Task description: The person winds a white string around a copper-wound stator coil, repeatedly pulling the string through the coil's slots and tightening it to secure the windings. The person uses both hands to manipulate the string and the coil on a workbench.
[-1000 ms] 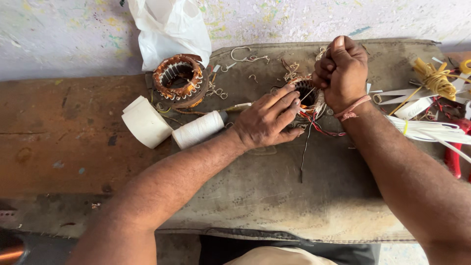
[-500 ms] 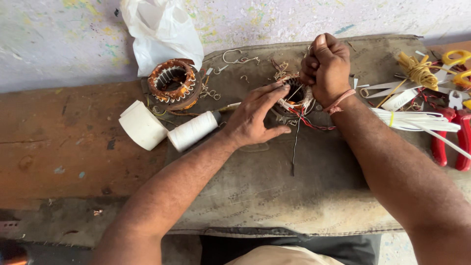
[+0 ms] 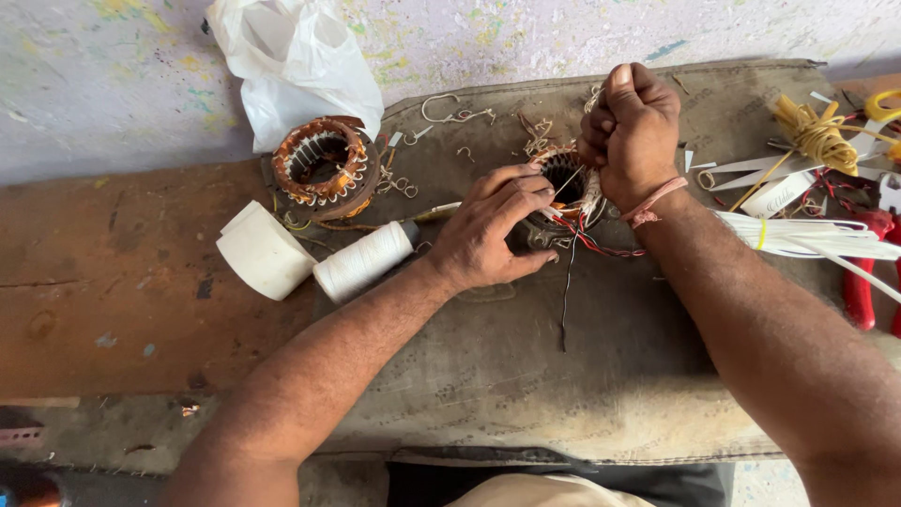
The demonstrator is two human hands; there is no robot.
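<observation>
Mostly the small motor coil [image 3: 568,188] was hidden, because both hands covered it. It sat on the grey cloth mat [image 3: 526,376], near the far middle of it. Only part of its round dark hole and some coppery windings showed between the fingers. Red and black wires [image 3: 591,242] came out from under it, and one thin dark wire ran straight down the mat.

The left hand [image 3: 493,230] lay curled against the near side of the coil, with its fingertips pressing on the rim. The right hand [image 3: 631,131] was shut in a tight fist just above the coil. It looked like it pinched a thin thread, but the thread was too fine to see well. A pinkish band went around that wrist.

Just beside the left hand lay a spool of white thread [image 3: 364,261], smooth and long. Next to that stood a fat roll of white tape [image 3: 261,252]. Behind them sat a second coil [image 3: 324,164], round and hollow, with shiny copper loops. A crinkly white plastic bag [image 3: 296,61] lay beyond it.

On the right were white flat strips [image 3: 807,235], a bundle of yellow string [image 3: 817,131] and red tool handles [image 3: 859,282], cut off by the edge. The mat rested on a worn brown wooden bench [image 3: 103,282].
</observation>
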